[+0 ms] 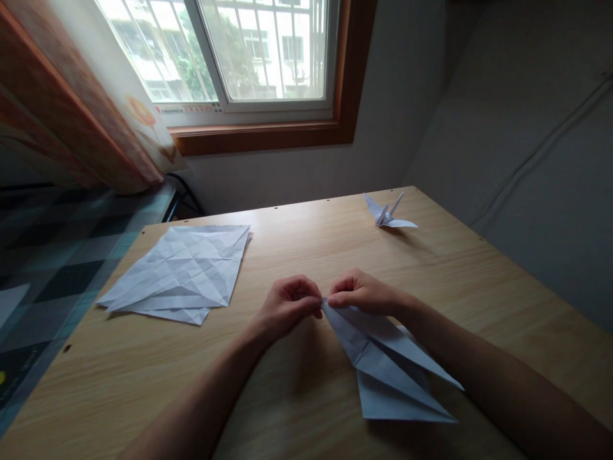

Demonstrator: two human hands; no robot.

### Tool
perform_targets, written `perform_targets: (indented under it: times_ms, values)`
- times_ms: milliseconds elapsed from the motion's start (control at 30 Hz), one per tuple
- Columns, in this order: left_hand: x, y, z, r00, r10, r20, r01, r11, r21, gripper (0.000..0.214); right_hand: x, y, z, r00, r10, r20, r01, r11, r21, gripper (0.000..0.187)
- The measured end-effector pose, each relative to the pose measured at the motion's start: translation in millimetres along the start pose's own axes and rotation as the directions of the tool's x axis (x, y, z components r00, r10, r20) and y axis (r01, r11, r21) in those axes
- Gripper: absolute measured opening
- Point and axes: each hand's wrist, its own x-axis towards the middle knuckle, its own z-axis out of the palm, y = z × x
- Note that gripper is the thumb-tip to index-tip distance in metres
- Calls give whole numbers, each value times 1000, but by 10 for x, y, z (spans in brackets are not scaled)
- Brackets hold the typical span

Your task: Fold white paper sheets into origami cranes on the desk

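Observation:
A partly folded white paper [387, 367] lies on the wooden table [297, 249], its narrow tip pointing away from me and its wider flaps spreading toward the near right. My left hand [290, 305] pinches that tip from the left with curled fingers. My right hand [361, 292] pinches the same tip from the right, its forearm lying over the paper's right side. The two hands almost touch at the tip.
A stack of creased white square sheets [179, 271] lies at the table's left. A finished paper crane [387, 214] stands near the far right edge. A window [249, 57] with a curtain [86, 108] is behind the table, and a checked bed cover [57, 268] is to the left.

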Motion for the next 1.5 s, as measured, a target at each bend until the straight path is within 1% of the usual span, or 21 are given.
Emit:
perform_targets:
  times_ms: [133,233,433,600,700,767,833,933,1033,1067,1133,1200,1233,1267,1300,1333,1367,1400,1433,1467,1500]
  values:
    - [9,-14,-17,1000,1,-8,-2,999,-34,26,-4,-18,6,1000,-8,6,8,1000,7,30]
    - [22,-26,-48,999,33,-10,-33,998,-52,24,-2,-13,14,1000,-7,-2,7,1000,7,27]
    - [39,-9,-65,996,93,-5,-93,994,-59,23,-7,-44,30,993,-30,-115,19,996,-89,21]
    - [20,-2,22,999,42,-21,-41,999,15,35,-20,-108,102,970,-122,-212,70,969,-235,26]
    - [6,-13,59,999,23,-43,-18,993,112,32,-23,-117,146,957,-175,-230,99,946,-308,28]
    - [-3,-17,69,997,33,-71,-21,988,155,31,-23,-106,161,955,-199,-221,120,937,-327,29]
    - [-9,-17,70,995,47,-88,-33,987,158,31,-22,-88,167,960,-209,-186,142,937,-320,29]
    - [-11,-16,57,994,61,-89,-47,987,151,31,-21,-64,168,975,-202,-97,167,944,-284,30]
    - [1,-29,26,992,77,-95,-59,982,181,30,-22,-57,163,978,-193,-73,168,951,-259,33]
    - [10,-38,12,989,89,-115,-67,980,187,31,-24,-57,158,981,-184,-65,162,954,-251,34]
    - [33,-65,-14,976,124,-178,-93,981,172,35,-27,-55,145,989,-147,-1,142,960,-240,36]
    - [57,-99,-33,963,155,-222,-130,984,123,41,-28,-47,129,992,-116,54,126,961,-248,33]
    - [65,-115,-36,958,170,-231,-155,985,79,43,-27,-39,121,993,-116,35,121,958,-261,31]
    - [69,-129,-36,956,184,-230,-182,983,31,45,-24,-29,112,990,-134,-29,121,951,-285,28]
    - [68,-138,-31,956,196,-218,-203,979,-8,47,-21,-15,102,975,-177,-133,126,938,-324,27]
    - [61,-141,-22,957,211,-199,-220,975,-22,49,-17,2,90,939,-239,-246,135,917,-376,27]
    - [51,-139,-11,959,227,-171,-231,973,0,53,-12,25,76,886,-314,-341,147,888,-436,26]
    - [37,-131,1,961,244,-134,-237,969,65,56,-7,53,60,826,-392,-405,160,852,-499,25]
    - [21,-119,12,961,262,-94,-243,955,170,57,-4,86,43,777,-461,-429,173,811,-559,23]
    - [6,-103,22,957,282,-61,-253,921,295,58,-3,124,27,748,-517,-417,188,766,-614,18]
    - [-7,-86,29,951,306,-36,-263,869,419,59,-4,165,11,737,-559,-380,205,721,-662,13]
